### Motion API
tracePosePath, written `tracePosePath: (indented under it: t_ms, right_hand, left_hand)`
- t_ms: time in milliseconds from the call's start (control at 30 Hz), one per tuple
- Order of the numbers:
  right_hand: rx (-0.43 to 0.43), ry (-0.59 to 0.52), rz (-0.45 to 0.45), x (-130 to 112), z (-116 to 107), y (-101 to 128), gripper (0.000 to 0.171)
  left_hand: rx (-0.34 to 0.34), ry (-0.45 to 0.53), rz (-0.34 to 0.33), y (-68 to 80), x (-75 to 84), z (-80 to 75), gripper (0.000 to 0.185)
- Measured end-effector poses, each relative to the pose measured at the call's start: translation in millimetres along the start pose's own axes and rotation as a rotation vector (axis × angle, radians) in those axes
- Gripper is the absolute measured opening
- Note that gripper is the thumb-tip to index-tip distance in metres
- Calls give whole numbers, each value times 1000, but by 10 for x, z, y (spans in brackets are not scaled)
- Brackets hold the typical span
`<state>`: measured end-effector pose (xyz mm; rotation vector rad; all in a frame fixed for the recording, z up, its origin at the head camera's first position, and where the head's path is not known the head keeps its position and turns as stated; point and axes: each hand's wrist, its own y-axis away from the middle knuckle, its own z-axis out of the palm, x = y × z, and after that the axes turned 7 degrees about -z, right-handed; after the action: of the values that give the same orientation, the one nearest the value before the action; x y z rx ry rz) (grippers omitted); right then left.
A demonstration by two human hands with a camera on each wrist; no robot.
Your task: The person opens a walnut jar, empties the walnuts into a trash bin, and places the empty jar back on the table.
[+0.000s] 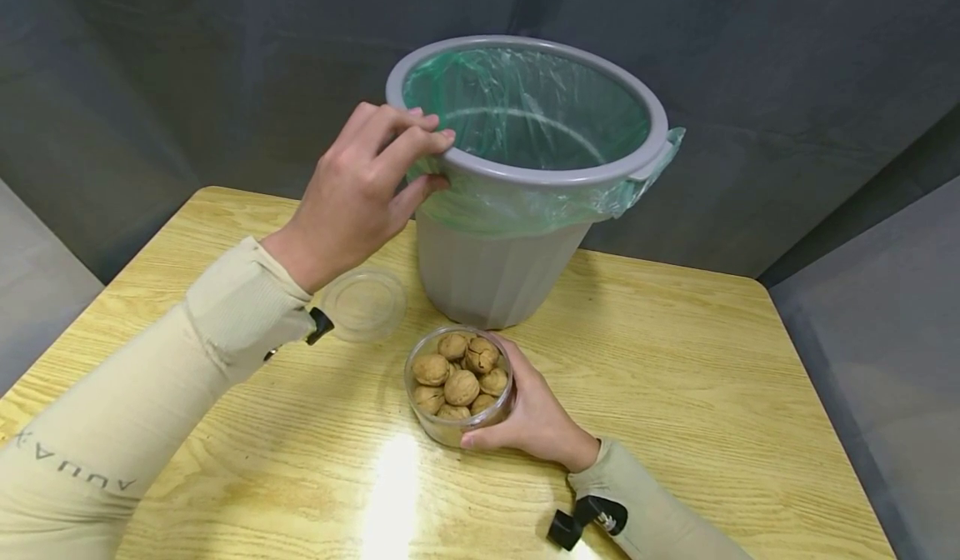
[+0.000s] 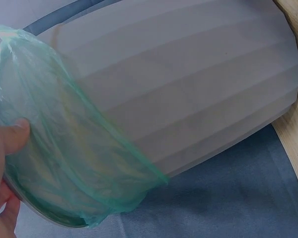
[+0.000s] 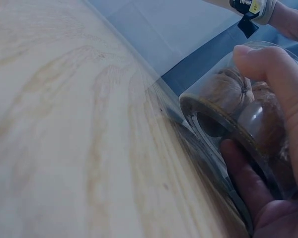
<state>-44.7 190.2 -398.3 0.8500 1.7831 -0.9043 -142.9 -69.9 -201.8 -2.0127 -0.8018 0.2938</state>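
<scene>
My left hand (image 1: 367,181) grips the near left rim of a grey trash bin (image 1: 487,272), fingers over the top and thumb outside. A thin green trash bag (image 1: 517,202) lines the bin and folds down over its rim; in the left wrist view the thumb (image 2: 17,135) presses on the folded bag. Low in front of the bin, my right hand (image 1: 532,414) holds a round clear plastic container (image 1: 442,433) by its right side. Several whole walnuts (image 1: 461,387) fill it. The right wrist view shows a finger (image 3: 248,181) under the container's base and the thumb against its wall.
A round clear lid (image 1: 365,304) lies flat on the wooden table (image 1: 675,360), left of the bin and below the left forearm. Dark grey fabric (image 1: 225,68) stands behind the table, with lighter grey panels at both sides.
</scene>
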Motion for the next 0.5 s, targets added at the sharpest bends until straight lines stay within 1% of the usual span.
tracePosePath:
  t_ms: [367, 500]
  right_hand:
    - [-24, -43, 22, -11, 4, -1, 122]
    - [-26, -43, 35, -20, 1, 1, 122]
  left_hand:
    - [2, 0, 2, 9, -6, 0, 34]
    - [2, -6, 3, 9, -7, -2, 34]
